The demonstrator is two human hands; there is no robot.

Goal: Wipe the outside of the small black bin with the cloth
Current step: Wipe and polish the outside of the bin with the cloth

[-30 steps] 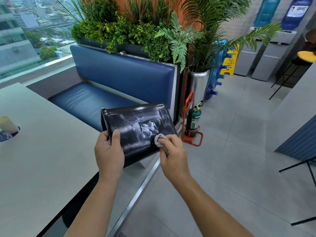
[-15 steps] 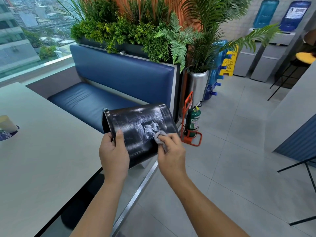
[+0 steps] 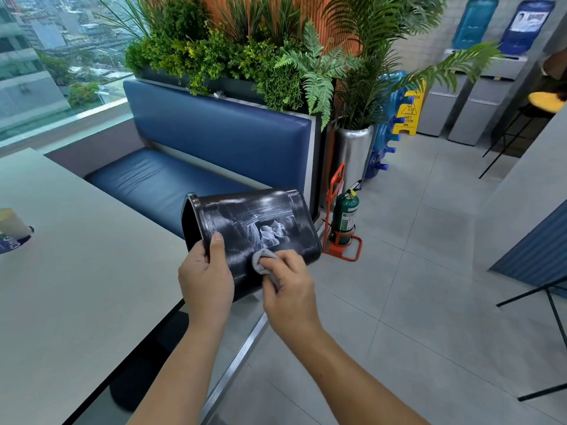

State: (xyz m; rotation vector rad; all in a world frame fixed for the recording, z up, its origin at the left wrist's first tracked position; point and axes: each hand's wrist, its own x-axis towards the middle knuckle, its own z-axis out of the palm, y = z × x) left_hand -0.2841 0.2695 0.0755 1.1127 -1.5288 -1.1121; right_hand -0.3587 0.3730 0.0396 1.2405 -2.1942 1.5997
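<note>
- Black bin [image 3: 251, 223], small and glossy, was held on its side in mid-air, past the near corner of the table [image 3: 76, 286] and in front of the blue bench seat [image 3: 153, 182].
- Its open mouth faced left, with a rolled lip around the rim; the closed base pointed right, toward the fire extinguisher [image 3: 346, 220]. What lay inside the bin could not be seen.
- Its curved wall was shiny and reflective, marked with pale streaks and smears across the upper face, and it carried a bright reflection near the middle.
- The left hand [image 3: 206, 279] gripped the bin near the rim, thumb laid flat along the outer wall and the other fingers curled under and out of sight.
- The right hand [image 3: 288, 285] pinched a small grey cloth [image 3: 263, 262], bunched into a wad, with the fingers closed around it and its tip pressed to the lower part of the bin's wall.
- The table had a smooth, pale top; a paper cup [image 3: 12, 223] stood on a dark coaster at its far left edge, its contents not visible.
- A long planter [image 3: 214, 84] behind the padded bench back held dense green ferns and foliage, and a round silver pot [image 3: 352, 151] beside it held a tall palm.
- The extinguisher stood in an orange stand on the grey tiled floor [image 3: 414, 271].
</note>
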